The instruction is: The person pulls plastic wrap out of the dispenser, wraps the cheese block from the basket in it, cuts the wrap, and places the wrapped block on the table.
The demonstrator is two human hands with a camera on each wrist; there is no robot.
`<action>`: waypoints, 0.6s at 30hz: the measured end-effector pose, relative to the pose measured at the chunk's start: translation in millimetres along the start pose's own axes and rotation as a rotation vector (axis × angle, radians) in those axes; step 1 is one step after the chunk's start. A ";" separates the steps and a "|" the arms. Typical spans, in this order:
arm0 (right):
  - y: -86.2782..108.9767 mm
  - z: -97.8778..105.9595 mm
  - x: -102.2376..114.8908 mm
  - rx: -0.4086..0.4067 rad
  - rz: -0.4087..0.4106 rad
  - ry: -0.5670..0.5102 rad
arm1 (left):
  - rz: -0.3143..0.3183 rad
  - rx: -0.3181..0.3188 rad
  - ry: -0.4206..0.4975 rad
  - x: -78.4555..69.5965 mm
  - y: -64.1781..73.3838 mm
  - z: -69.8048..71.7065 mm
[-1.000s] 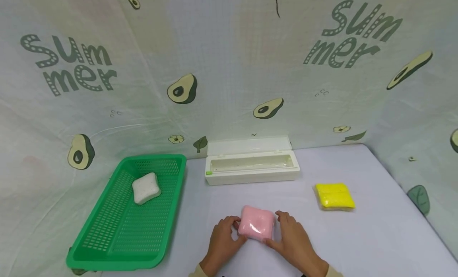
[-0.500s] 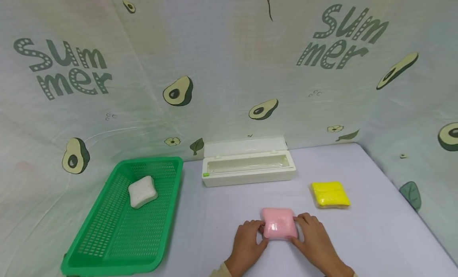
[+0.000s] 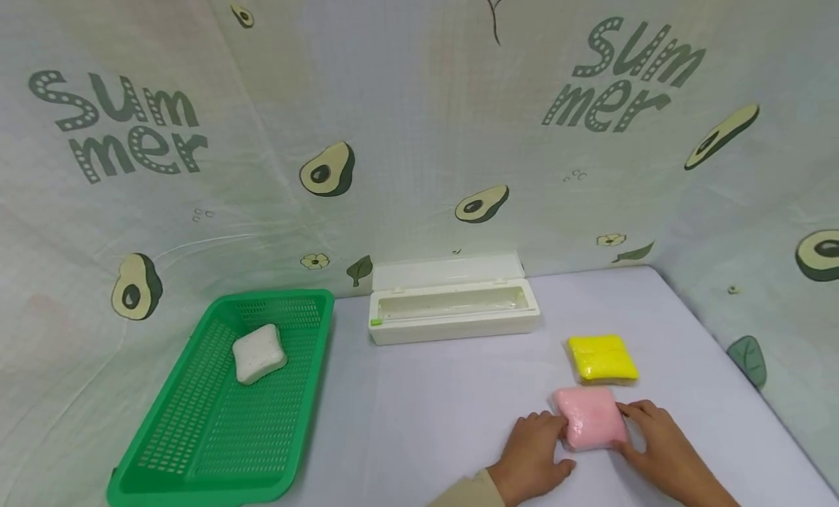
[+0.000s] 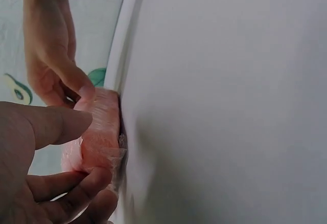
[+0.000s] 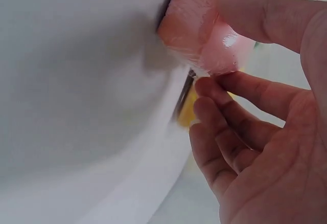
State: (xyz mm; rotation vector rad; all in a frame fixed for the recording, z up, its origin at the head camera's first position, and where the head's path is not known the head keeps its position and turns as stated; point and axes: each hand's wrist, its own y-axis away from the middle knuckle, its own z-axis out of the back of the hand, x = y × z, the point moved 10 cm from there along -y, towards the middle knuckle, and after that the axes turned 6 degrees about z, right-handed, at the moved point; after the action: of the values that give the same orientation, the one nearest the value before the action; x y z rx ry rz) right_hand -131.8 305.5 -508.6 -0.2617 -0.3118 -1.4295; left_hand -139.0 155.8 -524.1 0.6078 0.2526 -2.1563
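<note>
A soft-edged pink block wrapped in clear film lies on the table's right side. My right hand pinches its right side; the right wrist view shows the thumb on one face and the fingertips at the wrap's corner. At the block's left side is my left hand, fingertips touching it. Its thumb stands away from the wrap. Just behind the pink block sits a yellow wrapped block.
A green perforated basket stands at the left with a white block in it. At the back is a long white box, lid raised, against a printed cloth backdrop.
Both hands have shifted the pink block to the right, until it lies just in front of the yellow one. My left thumb has come off the pink block.
</note>
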 end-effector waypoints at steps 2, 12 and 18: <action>3.5 3.0 -14.4 0.009 -0.017 -0.003 | -0.035 0.013 -0.051 -12.9 -7.1 -8.0; 9.4 12.9 -74.2 0.055 -0.125 0.027 | -0.077 0.086 -0.175 -49.9 -40.8 -35.5; 9.9 15.7 -83.5 0.049 -0.135 0.066 | -0.072 0.099 -0.178 -54.3 -42.8 -40.2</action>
State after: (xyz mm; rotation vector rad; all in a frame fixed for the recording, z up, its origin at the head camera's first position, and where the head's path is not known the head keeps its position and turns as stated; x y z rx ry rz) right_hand -132.2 389.6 -524.3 -0.1557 -0.3144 -1.5582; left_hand -131.6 234.9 -532.6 0.4636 0.0724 -2.2865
